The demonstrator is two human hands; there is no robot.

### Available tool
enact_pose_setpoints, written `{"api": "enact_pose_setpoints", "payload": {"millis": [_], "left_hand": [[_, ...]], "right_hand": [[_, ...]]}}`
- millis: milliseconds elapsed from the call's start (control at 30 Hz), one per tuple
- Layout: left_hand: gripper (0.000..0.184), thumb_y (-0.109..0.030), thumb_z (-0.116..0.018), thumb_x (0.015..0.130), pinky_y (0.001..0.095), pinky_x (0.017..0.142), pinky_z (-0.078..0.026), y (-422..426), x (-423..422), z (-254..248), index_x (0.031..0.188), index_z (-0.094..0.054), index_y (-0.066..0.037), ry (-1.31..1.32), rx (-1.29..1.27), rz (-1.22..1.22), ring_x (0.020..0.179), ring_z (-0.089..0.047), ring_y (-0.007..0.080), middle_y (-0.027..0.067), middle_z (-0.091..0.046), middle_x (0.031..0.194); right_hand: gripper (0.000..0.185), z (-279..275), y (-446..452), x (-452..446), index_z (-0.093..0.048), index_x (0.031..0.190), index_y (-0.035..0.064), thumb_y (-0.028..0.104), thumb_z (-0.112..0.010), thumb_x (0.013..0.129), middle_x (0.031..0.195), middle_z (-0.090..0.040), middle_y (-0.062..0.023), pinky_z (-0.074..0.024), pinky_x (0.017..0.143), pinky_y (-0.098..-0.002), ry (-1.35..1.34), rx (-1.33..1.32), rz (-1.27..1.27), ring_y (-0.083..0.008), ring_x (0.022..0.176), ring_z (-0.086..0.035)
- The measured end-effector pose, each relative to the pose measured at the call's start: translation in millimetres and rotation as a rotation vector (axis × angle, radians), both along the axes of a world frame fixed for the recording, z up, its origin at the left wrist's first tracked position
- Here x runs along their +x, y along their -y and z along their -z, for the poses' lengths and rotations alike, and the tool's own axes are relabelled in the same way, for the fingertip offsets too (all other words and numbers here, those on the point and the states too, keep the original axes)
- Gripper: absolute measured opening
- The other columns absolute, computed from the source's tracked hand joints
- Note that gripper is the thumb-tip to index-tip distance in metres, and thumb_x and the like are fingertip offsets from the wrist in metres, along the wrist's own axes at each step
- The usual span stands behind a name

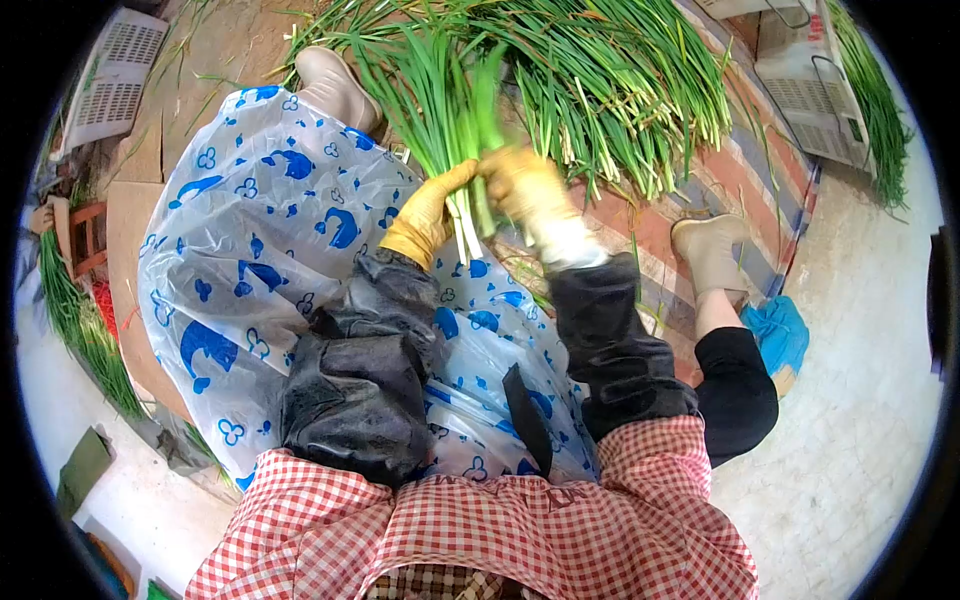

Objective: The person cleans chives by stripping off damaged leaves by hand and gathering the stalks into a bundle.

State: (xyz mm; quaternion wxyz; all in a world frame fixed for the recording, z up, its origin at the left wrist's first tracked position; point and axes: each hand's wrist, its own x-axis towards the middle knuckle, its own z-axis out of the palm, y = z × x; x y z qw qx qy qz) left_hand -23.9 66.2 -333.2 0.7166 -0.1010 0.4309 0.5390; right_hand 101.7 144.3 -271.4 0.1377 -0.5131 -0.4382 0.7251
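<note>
My left hand (425,215), in a yellow glove, is closed around a bunch of garlic chives (425,110). Their green leaves point away from me and their white ends hang below the hand. Close beside it, my right hand (530,190), in a yellow glove with a white cuff, is smeared by motion. Its fingers are closed on a few stalks next to the bunch, and their leaves are blurred too. Beyond both hands lies a large pile of garlic chives (620,80). Under my arms, a white plastic sheet with blue dolphins (290,270) covers my lap.
A striped mat (650,235) lies under the pile. My beige boots (335,85) stand to either side. Plastic crates (110,75) are at the far left and far right (815,95). More green stalks (80,310) lie at the left. A blue bag (778,335) is by my right leg.
</note>
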Motion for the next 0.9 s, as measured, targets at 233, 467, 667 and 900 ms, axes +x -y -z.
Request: {"api": "enact_pose_setpoints", "payload": {"millis": [233, 467, 667, 900], "left_hand": [[0.025, -0.012, -0.058, 0.082, 0.0333, 0.065, -0.055, -42, -29, -70, 0.103, -0.054, 0.0, -0.124, 0.445, -0.147, 0.084, -0.063, 0.0272, 0.021, -0.058, 0.113], [0.018, -0.013, -0.056, 0.085, 0.0261, 0.048, -0.052, -33, -50, -9, 0.1, -0.057, -0.002, -0.462, -0.021, -0.271, 0.054, -0.059, 0.0171, 0.0123, -0.066, 0.081], [0.019, -0.02, -0.064, 0.083, 0.0254, 0.038, -0.042, -4, -29, 25, 0.091, -0.056, -0.005, -0.489, -0.187, -0.176, 0.043, -0.051, 0.0139, 0.0111, -0.065, 0.074], [0.018, -0.01, -0.069, 0.077, 0.0264, 0.047, -0.046, -10, 3, 18, 0.092, -0.062, -0.003, -0.66, -0.084, 0.088, 0.057, -0.057, 0.0152, 0.0071, -0.064, 0.074]], "right_hand": [[0.024, 21, -5, 14, -0.058, 0.092, 0.0035, 0.026, -0.063, 0.084, 0.072, -0.06, -0.0018, -0.0422, 0.051, -0.0189, -0.255, -0.224, -0.325, -0.007, 0.058, -0.054], [0.05, 173, 50, 8, -0.064, 0.084, -0.0003, 0.049, -0.059, 0.078, 0.067, -0.06, -0.0084, -0.0449, 0.054, -0.03, 0.601, 0.045, -0.671, -0.0181, 0.058, -0.056], [0.037, 116, 55, 8, -0.063, 0.087, 0.0035, 0.039, -0.062, 0.076, 0.071, -0.062, -0.0132, -0.0462, 0.062, -0.0355, 0.484, 0.221, -0.278, -0.0264, 0.062, -0.059], [0.043, 49, 53, 3, -0.059, 0.073, 0.0067, 0.047, -0.049, 0.084, 0.076, -0.062, -0.0166, -0.0438, 0.064, -0.0448, 0.588, 0.883, -0.634, -0.0367, 0.074, -0.059]]}}
